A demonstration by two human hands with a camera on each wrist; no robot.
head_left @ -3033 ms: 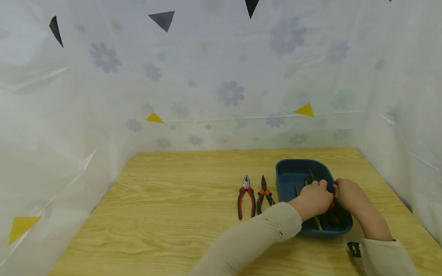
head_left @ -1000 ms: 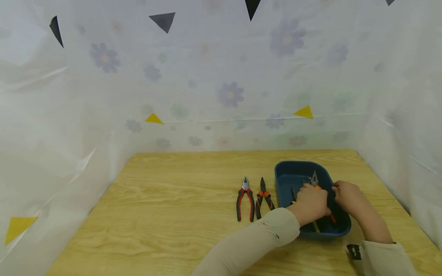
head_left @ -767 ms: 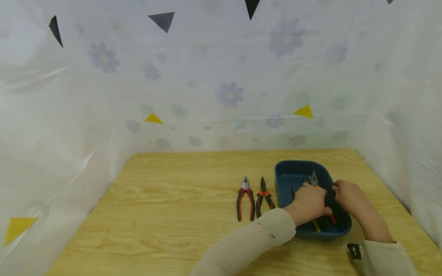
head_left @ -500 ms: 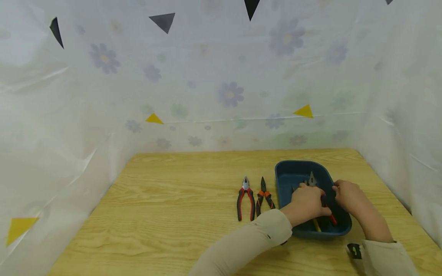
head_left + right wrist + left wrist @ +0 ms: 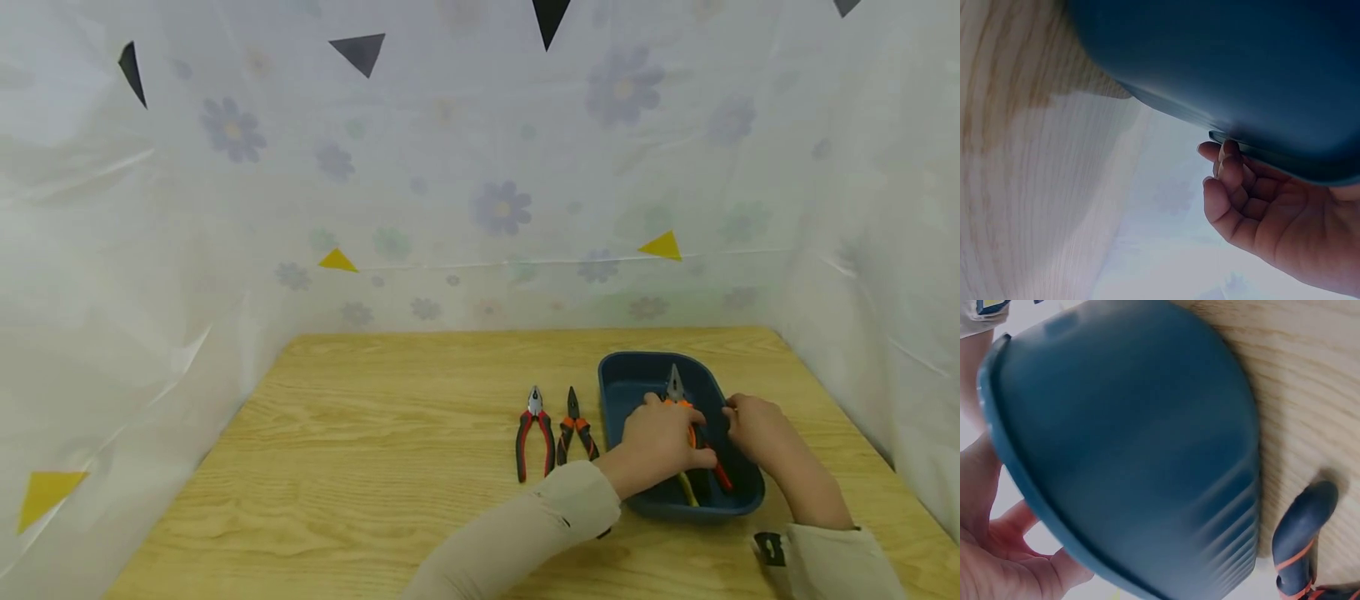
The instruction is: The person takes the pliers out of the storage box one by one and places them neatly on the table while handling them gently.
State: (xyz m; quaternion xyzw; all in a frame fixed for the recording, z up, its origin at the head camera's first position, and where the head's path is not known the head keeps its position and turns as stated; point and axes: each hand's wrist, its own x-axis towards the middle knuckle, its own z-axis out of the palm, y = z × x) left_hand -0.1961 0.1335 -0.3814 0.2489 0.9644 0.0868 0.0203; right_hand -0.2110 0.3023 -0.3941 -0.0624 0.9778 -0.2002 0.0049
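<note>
I'm watching the wooden table (image 5: 390, 433): broad open room on the left and far side, plastic sheeting (image 5: 112, 275) closing it in. The blue tray (image 5: 637, 375) sits near the right edge. My left hand (image 5: 660, 437) is curled round the orange-handled pliers (image 5: 678, 396) and has lifted them; their nose now pokes above the tray's far rim, higher than a moment ago, so they look about free. My right hand (image 5: 757, 425) hooks its fingers over the tray's right rim, steadying it. Red-handled pliers (image 5: 534, 433) and long-nose pliers (image 5: 573, 429) lie just left of the tray, side by side.
</note>
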